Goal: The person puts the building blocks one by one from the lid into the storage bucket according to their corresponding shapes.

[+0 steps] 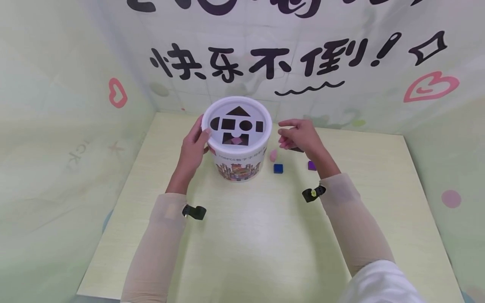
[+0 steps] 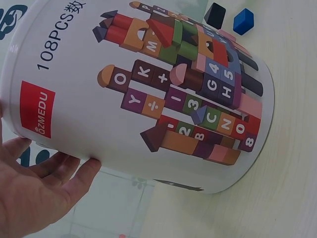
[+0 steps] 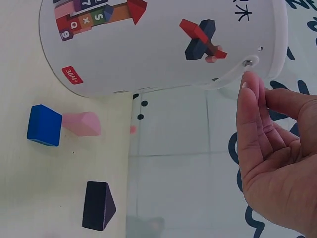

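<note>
A white toy-block bucket (image 1: 239,164) stands upright on the table, its side printed with coloured blocks. Its white lid (image 1: 253,110) has several shaped holes, and something pink shows through the lowest one. My left hand (image 1: 194,145) grips the bucket at its left, thumb at the lid's rim and fingers against the wall. Just right of the bucket, my right hand (image 1: 303,136) hovers with its fingers bent and nothing visible in them. In the right wrist view its fingertips (image 3: 247,82) appear close to the handle's pivot (image 3: 248,63); contact is unclear.
Right of the bucket lie a blue block (image 1: 278,168), a pink rounded block (image 1: 273,155) and a purple block (image 1: 312,166). A dark triangular block (image 3: 98,206) lies beneath the right hand. A printed cloth (image 1: 242,88) stands behind the table and along both sides.
</note>
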{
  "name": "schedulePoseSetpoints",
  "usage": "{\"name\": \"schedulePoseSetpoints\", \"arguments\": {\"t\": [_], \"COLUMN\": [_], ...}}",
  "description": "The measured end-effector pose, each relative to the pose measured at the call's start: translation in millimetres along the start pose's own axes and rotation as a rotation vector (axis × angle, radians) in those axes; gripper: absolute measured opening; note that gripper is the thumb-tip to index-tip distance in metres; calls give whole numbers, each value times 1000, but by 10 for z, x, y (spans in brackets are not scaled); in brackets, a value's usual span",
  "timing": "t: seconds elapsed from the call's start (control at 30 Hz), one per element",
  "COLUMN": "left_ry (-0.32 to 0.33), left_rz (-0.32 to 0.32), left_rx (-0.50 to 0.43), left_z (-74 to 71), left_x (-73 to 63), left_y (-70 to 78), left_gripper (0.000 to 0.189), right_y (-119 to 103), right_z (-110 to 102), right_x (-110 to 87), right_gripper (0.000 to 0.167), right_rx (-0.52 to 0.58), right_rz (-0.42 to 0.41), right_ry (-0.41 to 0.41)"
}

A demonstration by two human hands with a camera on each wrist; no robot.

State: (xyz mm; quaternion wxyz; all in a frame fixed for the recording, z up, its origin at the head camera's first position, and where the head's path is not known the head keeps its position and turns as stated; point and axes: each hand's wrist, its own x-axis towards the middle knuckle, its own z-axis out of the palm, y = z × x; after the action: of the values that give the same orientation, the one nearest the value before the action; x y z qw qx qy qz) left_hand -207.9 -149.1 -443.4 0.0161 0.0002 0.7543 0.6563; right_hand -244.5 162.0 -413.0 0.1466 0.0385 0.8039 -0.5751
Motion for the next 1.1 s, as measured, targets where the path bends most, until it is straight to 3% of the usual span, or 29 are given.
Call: {"name": "schedulePoseSetpoints", "arguments": {"t": [0.5, 1.1], "left_ry": [1, 6], "left_rz": [1, 10], "left_rx": [3, -12], "left_z": [5, -5], "left_x": [9, 3], "left_y": [-11, -23], "left_gripper": [50, 49], "right_y": [382, 681], "right_z": [125, 220], "right_x": [136, 223], "right_gripper": [41, 43], "right_rx": [22, -9], "right_rz": [41, 127], "right_ry": [-27, -33]}}
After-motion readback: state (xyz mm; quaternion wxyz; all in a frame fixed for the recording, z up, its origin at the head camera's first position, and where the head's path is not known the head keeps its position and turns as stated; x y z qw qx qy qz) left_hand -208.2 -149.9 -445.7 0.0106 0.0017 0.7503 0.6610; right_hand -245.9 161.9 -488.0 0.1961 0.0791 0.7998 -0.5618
